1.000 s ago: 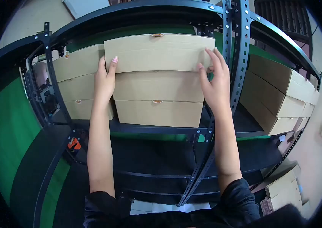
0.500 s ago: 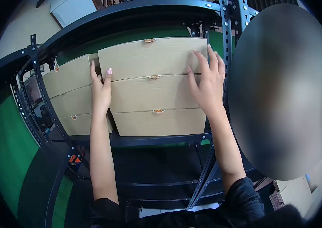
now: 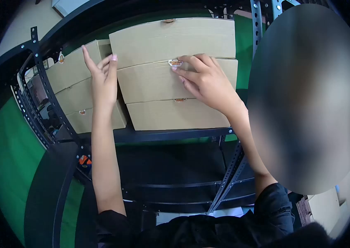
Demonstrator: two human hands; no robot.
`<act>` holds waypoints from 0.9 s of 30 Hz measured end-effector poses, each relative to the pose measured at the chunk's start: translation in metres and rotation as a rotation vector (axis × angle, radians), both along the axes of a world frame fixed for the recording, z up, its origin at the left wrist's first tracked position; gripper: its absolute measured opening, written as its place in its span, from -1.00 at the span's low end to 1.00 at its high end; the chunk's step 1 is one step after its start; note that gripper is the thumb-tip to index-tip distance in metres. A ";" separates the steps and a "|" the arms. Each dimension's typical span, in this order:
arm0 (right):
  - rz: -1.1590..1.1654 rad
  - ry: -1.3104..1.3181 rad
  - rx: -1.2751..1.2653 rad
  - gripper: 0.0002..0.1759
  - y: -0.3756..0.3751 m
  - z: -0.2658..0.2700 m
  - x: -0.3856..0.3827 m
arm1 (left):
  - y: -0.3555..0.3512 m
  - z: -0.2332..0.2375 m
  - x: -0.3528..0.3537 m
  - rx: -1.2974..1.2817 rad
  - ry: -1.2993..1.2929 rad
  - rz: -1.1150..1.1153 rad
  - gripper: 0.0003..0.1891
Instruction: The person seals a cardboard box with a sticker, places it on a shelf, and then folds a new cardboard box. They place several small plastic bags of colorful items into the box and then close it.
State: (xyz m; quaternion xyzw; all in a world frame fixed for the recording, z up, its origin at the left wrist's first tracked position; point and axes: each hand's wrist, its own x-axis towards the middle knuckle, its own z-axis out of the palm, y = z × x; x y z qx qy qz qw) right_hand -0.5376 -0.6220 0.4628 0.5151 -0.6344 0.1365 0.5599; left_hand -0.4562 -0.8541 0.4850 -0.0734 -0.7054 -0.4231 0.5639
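Three brown cardboard boxes are stacked on a shelf: a top box [image 3: 175, 41], a middle box [image 3: 142, 87] and a bottom box [image 3: 162, 118]. A small orange-and-white sticker [image 3: 175, 63] marks the seam at the front of the middle one. Fingertips of my right hand [image 3: 210, 80] are right at this sticker, fingers stretched out and apart. My left hand [image 3: 104, 84] is open with spread fingers, in front of the gap beside a second stack of boxes [image 3: 71, 74] on the left. Its palm overlaps that stack's right side in this view.
The dark metal shelf edge [image 3: 171, 134] runs below the boxes, with a perforated upright [image 3: 36, 66] at left and another [image 3: 257, 29] at right. Lower shelves [image 3: 175, 163] lie beneath. Flat cardboard [image 3: 326, 208] is at lower right. A blurred oval covers the right side.
My right hand has moved left from the top box's right edge to the sticker on the middle box. My left hand has shifted slightly left, off the stack's left edge. The view has tilted down.
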 end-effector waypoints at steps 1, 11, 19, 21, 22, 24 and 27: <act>-0.020 0.036 -0.005 -0.74 0.000 -0.001 -0.001 | 0.004 0.001 0.001 -0.013 0.013 0.042 -0.23; 0.089 -0.049 -0.045 -0.69 0.007 0.019 0.002 | 0.011 0.014 -0.016 -0.790 0.157 0.601 -0.25; -0.228 0.204 -0.240 -0.54 0.020 0.056 -0.004 | 0.000 0.022 -0.016 -0.773 0.113 0.495 -0.11; -0.296 -0.085 -0.232 -0.33 0.019 0.064 0.004 | -0.003 0.027 -0.020 -0.784 0.155 0.509 -0.11; -0.312 -0.130 -0.243 -0.34 0.019 0.066 0.002 | -0.005 0.029 -0.020 -0.786 0.154 0.509 -0.11; -0.391 0.017 -0.296 -0.42 0.013 0.060 -0.014 | -0.006 0.034 -0.018 -0.788 0.145 0.444 -0.14; -0.405 0.111 -0.324 -0.47 0.016 0.058 -0.024 | -0.006 0.035 -0.017 -0.802 0.164 0.450 -0.22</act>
